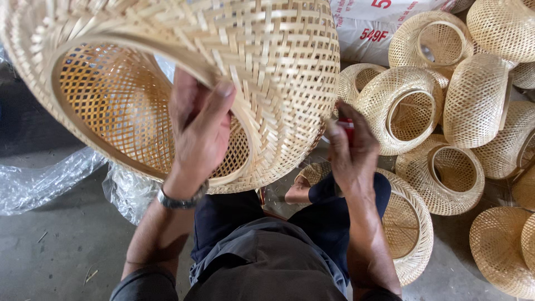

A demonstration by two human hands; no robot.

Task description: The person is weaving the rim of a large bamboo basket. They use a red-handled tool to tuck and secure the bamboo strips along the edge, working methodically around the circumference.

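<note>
Woven bamboo shade point(267, 67) gripped at its rim by left fingers point(214, 103); right fingers point(340, 131) pinch a red tool point(348, 129) beside piled shades point(440, 111).

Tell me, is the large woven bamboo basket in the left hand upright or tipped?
Tipped. The large woven bamboo basket lies on its side, its round opening facing the camera; the left hand grips its rim.

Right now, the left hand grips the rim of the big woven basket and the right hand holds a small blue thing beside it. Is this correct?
Not quite. The head view shows that the small thing in the right hand is red, not blue. The rest is correct: the left hand grips the rim of the big woven basket, and the right hand is beside it.
</note>
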